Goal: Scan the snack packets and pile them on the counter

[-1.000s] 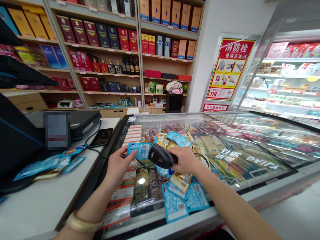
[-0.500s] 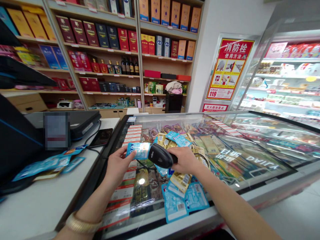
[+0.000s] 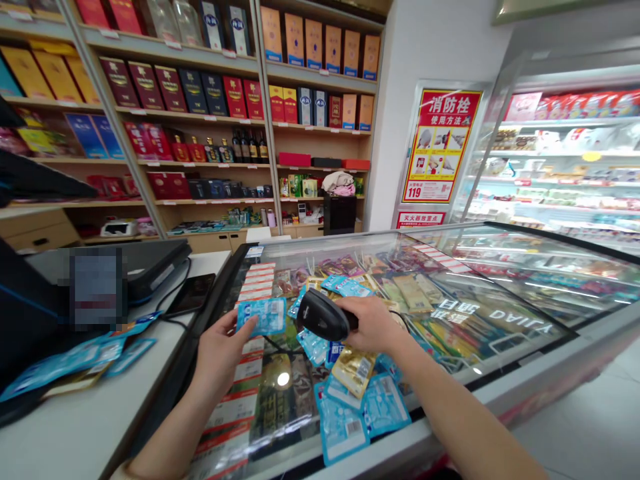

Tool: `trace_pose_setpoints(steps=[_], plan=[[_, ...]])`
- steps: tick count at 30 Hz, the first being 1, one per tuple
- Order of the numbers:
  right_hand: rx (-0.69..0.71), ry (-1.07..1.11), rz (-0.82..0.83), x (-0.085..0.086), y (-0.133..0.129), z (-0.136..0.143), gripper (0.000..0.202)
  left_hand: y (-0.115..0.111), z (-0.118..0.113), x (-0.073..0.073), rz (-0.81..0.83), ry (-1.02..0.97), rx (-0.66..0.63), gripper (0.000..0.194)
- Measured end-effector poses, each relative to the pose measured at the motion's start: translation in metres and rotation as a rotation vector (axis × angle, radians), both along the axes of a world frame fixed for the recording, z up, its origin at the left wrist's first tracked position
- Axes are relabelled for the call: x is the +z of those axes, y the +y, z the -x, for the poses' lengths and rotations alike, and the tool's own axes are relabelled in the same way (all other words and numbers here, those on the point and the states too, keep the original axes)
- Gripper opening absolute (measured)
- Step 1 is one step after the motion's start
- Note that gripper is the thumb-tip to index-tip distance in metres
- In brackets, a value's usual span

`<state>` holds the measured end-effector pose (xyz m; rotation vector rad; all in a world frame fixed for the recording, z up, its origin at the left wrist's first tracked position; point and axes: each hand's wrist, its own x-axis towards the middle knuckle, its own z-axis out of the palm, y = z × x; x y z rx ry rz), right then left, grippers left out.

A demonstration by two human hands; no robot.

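Note:
My left hand [image 3: 225, 347] pinches a small blue snack packet [image 3: 267, 316] by its left end, its printed face with a barcode turned up. My right hand [image 3: 373, 323] is wrapped round the handle of a black barcode scanner [image 3: 323, 315], whose head points left at the packet with a small gap between them. Below and behind the scanner, blue packets [image 3: 345, 427] and gold packets [image 3: 354, 368] lie in a loose pile on the freezer's glass top [image 3: 300, 440]. The scanner's handle is mostly hidden in my fingers.
On the white counter [image 3: 120, 400] at left lie more blue packets [image 3: 75, 360], a dark phone [image 3: 193, 293] and a payment device with a blurred screen [image 3: 97, 287]. Ice creams show under the freezer glass. Shelves of boxed bottles [image 3: 200, 93] stand behind, a lit fridge [image 3: 565, 153] at right.
The packet in my left hand has moved slightly left and away from the scanner, and the bright glow on it is gone. The whole view has shifted a little.

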<state>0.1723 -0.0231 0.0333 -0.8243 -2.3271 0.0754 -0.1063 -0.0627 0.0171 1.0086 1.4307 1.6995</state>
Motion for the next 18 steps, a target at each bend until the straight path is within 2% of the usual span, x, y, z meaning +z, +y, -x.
trace_pose_setpoints(steps=[5,10,13,18], plan=[[-0.215,0.235,-0.056,0.008,0.015,-0.046,0.029,0.006,-0.018,0.022,0.012,0.049,-0.105,0.049],[-0.482,0.385,-0.042,0.003,0.036,-0.091,0.023,0.031,-0.064,0.042,-0.069,0.143,-0.199,0.052],[-0.601,0.414,-0.037,-0.002,0.045,-0.106,0.027,0.055,-0.097,0.042,-0.095,0.196,-0.218,0.052],[-0.759,0.413,-0.024,-0.007,0.050,-0.115,0.032,0.088,-0.137,0.036,-0.044,0.495,-0.144,0.043]])
